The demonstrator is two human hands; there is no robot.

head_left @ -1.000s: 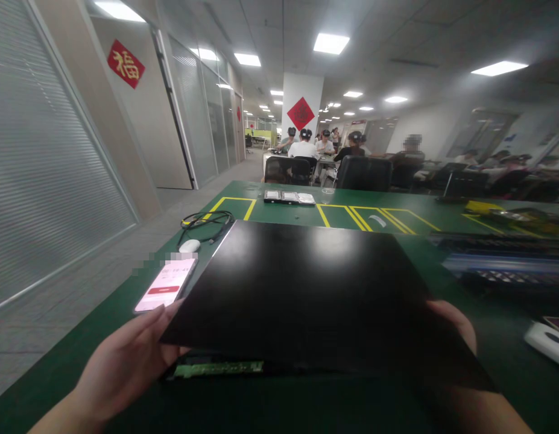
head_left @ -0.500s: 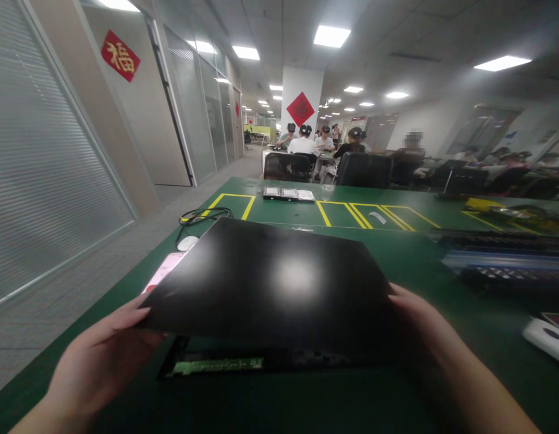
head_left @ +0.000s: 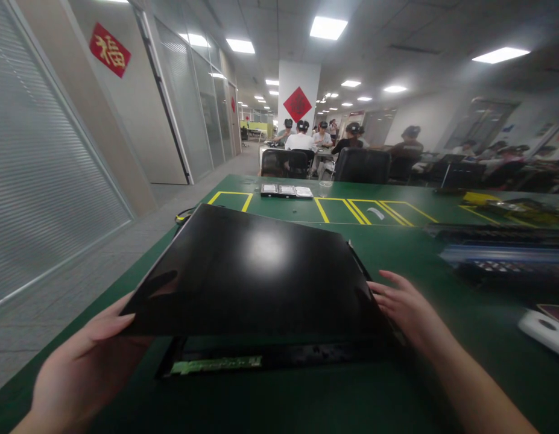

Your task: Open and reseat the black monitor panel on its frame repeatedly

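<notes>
A flat, glossy black screen panel lies tilted across the middle of the view, a ceiling light mirrored in it. My left hand is closed on its near left corner, thumb on top and fingers underneath. At the right edge, my right hand has its fingers stretched out and apart, the tips against or just beside the edge; contact is hard to tell. Below the panel, a black frame rests on the table, bearing a narrow green circuit board. The panel hides most of this frame.
The green table carries yellow tape outlines. Hard drives and a clear cup stand at the far side. Blurred dark and blue parts and a white device lie right. People sit at tables beyond.
The panel has shifted left, covering the phone and white round object that showed before. More of the frame's right side shows. My right hand has loosened its grip and spread its fingers.
</notes>
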